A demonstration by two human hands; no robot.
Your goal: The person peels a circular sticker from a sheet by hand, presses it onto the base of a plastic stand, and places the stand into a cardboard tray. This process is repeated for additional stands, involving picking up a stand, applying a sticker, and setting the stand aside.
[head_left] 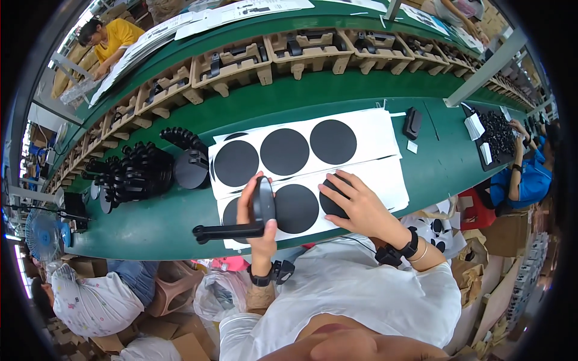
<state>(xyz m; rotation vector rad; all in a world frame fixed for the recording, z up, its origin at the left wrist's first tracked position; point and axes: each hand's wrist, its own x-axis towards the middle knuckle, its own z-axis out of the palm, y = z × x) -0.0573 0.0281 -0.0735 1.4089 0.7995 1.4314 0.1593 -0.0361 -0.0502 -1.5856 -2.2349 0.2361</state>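
Note:
My left hand [262, 245] is closed around a black stand [264, 201]. The stand's round base is tilted up on edge, and its hinged arm points left. Beneath it lie white sheets [380, 135] with rows of black round pads [285, 151]. My right hand [366, 209] rests with fingers spread over a pad [330, 203] at the right of the near row, partly hiding it. Whether the fingertips lift that pad's edge, I cannot tell. The left hand and the stand partly cover the near row's leftmost pad [232, 215].
Several black stands [141, 168] are clustered at the left of the green table [153, 231]. A black oblong part [412, 123] lies right of the sheets. Cardboard trays [310, 57] with black parts line the raised shelf behind. A co-worker in blue [530, 180] sits at the right.

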